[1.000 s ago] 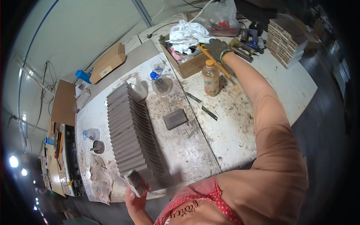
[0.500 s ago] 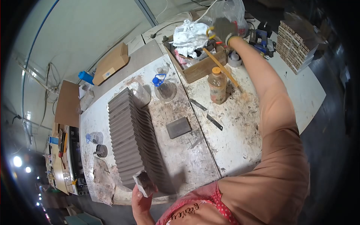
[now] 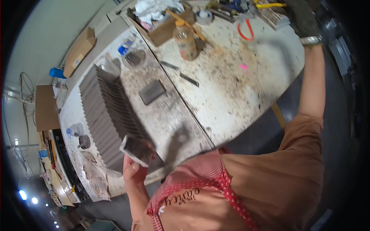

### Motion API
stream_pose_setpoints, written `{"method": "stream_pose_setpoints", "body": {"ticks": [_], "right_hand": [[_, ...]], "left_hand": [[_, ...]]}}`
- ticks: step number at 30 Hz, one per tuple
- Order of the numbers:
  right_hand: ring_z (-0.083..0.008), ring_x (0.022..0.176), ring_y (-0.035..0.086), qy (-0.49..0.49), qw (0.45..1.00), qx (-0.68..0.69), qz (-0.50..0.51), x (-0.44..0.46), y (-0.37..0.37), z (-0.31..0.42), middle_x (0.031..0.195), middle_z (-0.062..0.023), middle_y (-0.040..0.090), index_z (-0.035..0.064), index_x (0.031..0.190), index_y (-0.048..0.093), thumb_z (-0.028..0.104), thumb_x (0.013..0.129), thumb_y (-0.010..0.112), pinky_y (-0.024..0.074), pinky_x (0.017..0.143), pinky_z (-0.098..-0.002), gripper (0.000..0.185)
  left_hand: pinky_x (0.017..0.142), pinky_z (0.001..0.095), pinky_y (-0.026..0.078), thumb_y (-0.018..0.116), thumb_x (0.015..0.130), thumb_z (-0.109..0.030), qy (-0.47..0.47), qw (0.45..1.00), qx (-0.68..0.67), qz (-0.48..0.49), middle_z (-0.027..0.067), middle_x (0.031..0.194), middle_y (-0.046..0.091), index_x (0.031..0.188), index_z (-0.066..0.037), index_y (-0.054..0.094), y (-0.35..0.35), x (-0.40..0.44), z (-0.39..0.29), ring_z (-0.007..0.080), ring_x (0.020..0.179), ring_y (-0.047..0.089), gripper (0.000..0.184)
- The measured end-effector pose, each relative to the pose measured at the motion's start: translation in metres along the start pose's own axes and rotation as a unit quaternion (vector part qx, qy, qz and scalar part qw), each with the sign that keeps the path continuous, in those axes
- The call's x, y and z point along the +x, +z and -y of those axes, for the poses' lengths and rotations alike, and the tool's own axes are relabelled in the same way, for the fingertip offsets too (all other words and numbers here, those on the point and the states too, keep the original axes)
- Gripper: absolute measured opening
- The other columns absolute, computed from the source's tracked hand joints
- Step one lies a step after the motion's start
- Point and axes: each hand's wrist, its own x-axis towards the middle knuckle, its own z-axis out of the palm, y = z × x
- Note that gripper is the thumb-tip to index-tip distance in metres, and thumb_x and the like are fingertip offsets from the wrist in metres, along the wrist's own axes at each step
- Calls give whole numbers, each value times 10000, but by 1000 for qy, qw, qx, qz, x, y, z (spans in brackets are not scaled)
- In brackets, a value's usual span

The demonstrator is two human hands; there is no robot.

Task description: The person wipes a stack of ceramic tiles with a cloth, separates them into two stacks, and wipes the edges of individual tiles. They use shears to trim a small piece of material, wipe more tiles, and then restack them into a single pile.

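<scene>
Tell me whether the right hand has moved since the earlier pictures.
Yes: the right hand has moved rightward, farther from the orange-capped bottle.

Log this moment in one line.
left hand: holding dark-faced block | ribbed stack: on table | right hand: gloved, by table's right edge, grip unclear

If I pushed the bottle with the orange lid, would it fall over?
The bottle might tip if pushed near its lid, because it stands upright and is taller than it is wide. Its sides look round, so it could roll once down. It looks see-through, so perhaps it's bendy plastic.
</scene>
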Motion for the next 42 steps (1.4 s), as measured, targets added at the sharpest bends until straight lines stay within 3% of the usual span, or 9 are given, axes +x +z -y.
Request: {"method": "stream_pose_setpoints", "body": {"ticks": [3,7,9,14,23,27,34,39,42], "right_hand": [[-237,894,674,-53,965,-193,170,-71,-23,-10,1030,-154,660,6,1175,583,293,874,610,563,753,-319,417],[-244,915,655,150,957,-179,172,-178,41,-27,1039,-124,627,35,961,628,96,887,597,570,762,-319,101],[-277,954,642,-183,864,-416,215,-231,55,-46,1089,-125,620,63,942,630,69,824,659,554,804,-347,121],[-308,1011,615,-14,952,-218,213,-350,85,-38,1099,-152,608,44,963,638,114,767,721,526,840,-371,225],[-352,1208,486,-16,849,-443,289,-329,98,-51,1248,-197,537,20,1267,502,276,737,747,394,1002,-442,637],[-348,1246,441,112,746,-531,385,-318,111,-48,1350,-210,464,21,1330,417,379,747,721,362,1015,-439,749],[-323,1268,425,159,702,-559,412,-316,94,-67,1364,-200,449,3,1401,348,485,739,678,350,1018,-436,883],[-307,1088,544,130,721,-558,390,-317,98,-56,1217,-173,534,-3,1330,425,370,737,685,435,892,-424,748],[-310,1027,587,102,740,-553,369,-336,96,-96,1127,-167,579,7,1258,481,296,750,668,469,835,-424,614]], "left_hand": [[752,336,516,719,733,-324,-40,997,-19,57,179,1189,536,1299,3,428,11,4,9,289,913,611,715],[826,347,531,670,792,-250,-91,992,-61,66,194,1261,517,1370,-46,355,17,7,25,285,972,621,690],[867,363,539,650,824,-222,-85,991,-64,77,211,1294,502,1380,-42,354,11,9,33,305,1031,616,655],[869,351,556,612,891,-242,-84,982,-151,77,219,1285,509,1381,-36,376,6,11,44,313,1053,604,582],[848,379,559,463,971,-208,-149,944,-282,82,175,1228,562,1299,-11,443,-2,32,60,323,1111,594,383],[846,373,559,396,987,-212,-206,937,-280,-19,167,1219,570,1297,-13,452,-7,38,82,290,1109,600,373],[781,248,443,576,946,-223,-51,974,195,-107,31,994,593,1198,-38,545,9,38,87,113,891,561,313],[695,318,480,635,861,-131,157,852,497,-53,79,841,608,1090,-45,621,25,121,80,196,740,593,245],[747,373,505,671,838,-319,213,716,664,-28,124,895,616,1086,-21,616,43,169,92,285,840,621,391]]}}
